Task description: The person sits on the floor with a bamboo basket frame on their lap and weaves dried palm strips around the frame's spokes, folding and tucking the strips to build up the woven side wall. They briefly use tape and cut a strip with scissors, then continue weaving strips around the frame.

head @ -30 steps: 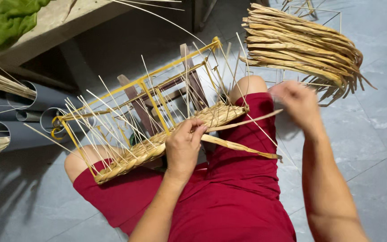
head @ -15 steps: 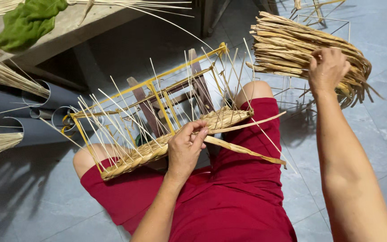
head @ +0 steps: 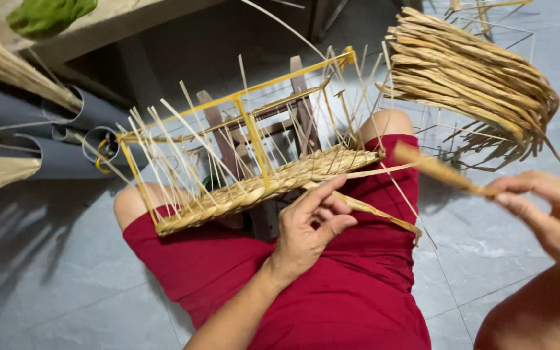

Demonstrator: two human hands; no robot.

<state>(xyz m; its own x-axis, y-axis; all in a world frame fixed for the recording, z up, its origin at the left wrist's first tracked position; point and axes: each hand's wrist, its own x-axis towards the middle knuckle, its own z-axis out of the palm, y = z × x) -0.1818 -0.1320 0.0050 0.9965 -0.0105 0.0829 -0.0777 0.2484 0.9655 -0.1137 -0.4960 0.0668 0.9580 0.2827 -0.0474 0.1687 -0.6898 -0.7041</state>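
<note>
A half-woven basket (head: 254,188) on a yellow wire frame (head: 247,104) rests across my lap, thin upright stakes sticking out of its braided straw base. My left hand (head: 309,227) presses against the front edge of the weave, fingers on a loose straw strand (head: 384,214) that trails to the right. My right hand (head: 546,207) is out to the right, pinching the end of a single twisted straw strand (head: 439,170) that points toward the basket. A thick bundle of the same straw (head: 474,84) lies on the floor beyond.
Grey pipes (head: 46,129) lie at the left beside straw brooms (head: 1,175). A wooden shelf (head: 105,26) with a green cloth (head: 50,13) runs across the top left. A wooden stool (head: 299,110) stands under the frame. Grey tiled floor (head: 481,253) surrounds my red shorts (head: 351,291).
My right hand has come back from the straw bundle, now holding one strand drawn toward the basket. The left hand has stayed on the weave.
</note>
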